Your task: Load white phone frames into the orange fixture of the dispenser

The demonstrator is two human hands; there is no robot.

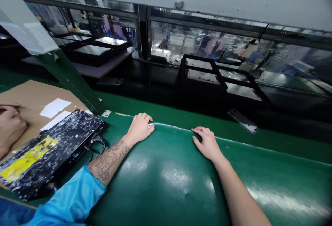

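Both forearms reach forward, palms down; the left hand lies with fingers curled, its forearm tattooed and a blue sleeve pushed up near the elbow; the right hand rests flat, fingers loosely spread, forearm bare.

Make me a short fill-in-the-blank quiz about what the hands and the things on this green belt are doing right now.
1. Both the left hand and the right hand rest on the far edge of the ____ belt.
2. The black device at the left bears a ____ label.
3. The left forearm shows a ____ above a blue sleeve.
4. White paper slips lie on brown ____.

Missing words: green; yellow; tattoo; cardboard
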